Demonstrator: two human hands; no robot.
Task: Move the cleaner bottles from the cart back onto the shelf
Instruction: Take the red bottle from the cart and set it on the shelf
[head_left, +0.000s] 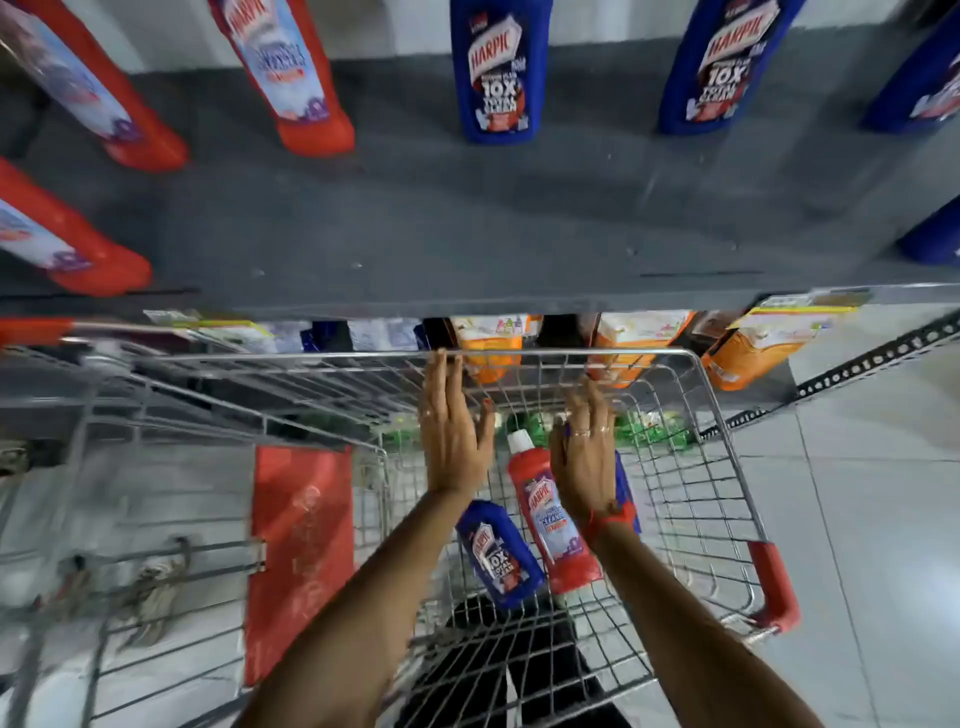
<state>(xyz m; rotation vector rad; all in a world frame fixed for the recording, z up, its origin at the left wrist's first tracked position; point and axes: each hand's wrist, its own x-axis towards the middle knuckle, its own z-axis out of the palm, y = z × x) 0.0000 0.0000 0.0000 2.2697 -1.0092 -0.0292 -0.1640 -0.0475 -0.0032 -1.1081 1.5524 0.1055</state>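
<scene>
1. In the cart (696, 364), three bottles lie on their sides on the wire floor: a red bottle (553, 514), a blue bottle (498, 553) just left of it, and another blue one (626, 488) mostly hidden under the right hand.
2. The red bottle lies between the two hands. Its white cap points away from the person, toward the shelf (467, 234), and its fat end points back at them.
3. The right hand (584, 462) is nearer to it. The bottle sits just beside that hand, on its thumb side.
4. The left hand (452, 431) is open, with straight fingers. The tips reach up to the cart's far rim; I cannot tell if they touch it. It holds nothing.
5. The right hand is open too, fingers spread and pointing forward. It holds nothing, as far as I can see. It hangs over the hidden blue bottle, but I cannot tell if it touches it.
6. The shelf has red and blue bottles standing at the back and sides, with a big bare spot in the middle.
7. I think the next step is to grab a bottle, likely the red one with the right hand, around its long middle.
</scene>
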